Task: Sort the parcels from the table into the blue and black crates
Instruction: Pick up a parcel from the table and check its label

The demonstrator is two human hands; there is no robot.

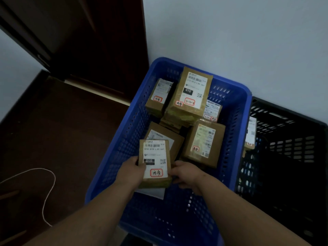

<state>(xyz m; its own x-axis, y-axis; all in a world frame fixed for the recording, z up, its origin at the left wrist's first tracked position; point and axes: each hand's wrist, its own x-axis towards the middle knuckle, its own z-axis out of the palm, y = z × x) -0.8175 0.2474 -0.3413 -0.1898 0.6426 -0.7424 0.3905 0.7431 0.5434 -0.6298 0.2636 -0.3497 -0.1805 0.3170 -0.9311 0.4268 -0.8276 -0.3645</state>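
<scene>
A small brown parcel (155,162) with a white shipping label and a red-framed handwritten mark is held over the blue crate (245,110). My left hand (132,172) grips its left edge and my right hand (185,174) holds its right edge. Inside the blue crate lie several other brown labelled parcels, among them a large one (191,93) at the back and one (204,142) at the right. The black crate (291,132) stands to the right of the blue one, with a labelled parcel (250,134) leaning against its left wall.
Both crates stand on a dark floor against a pale wall (230,32). A dark wooden door (99,41) is at the upper left. A thin white cord (48,189) loops over the floor on the left.
</scene>
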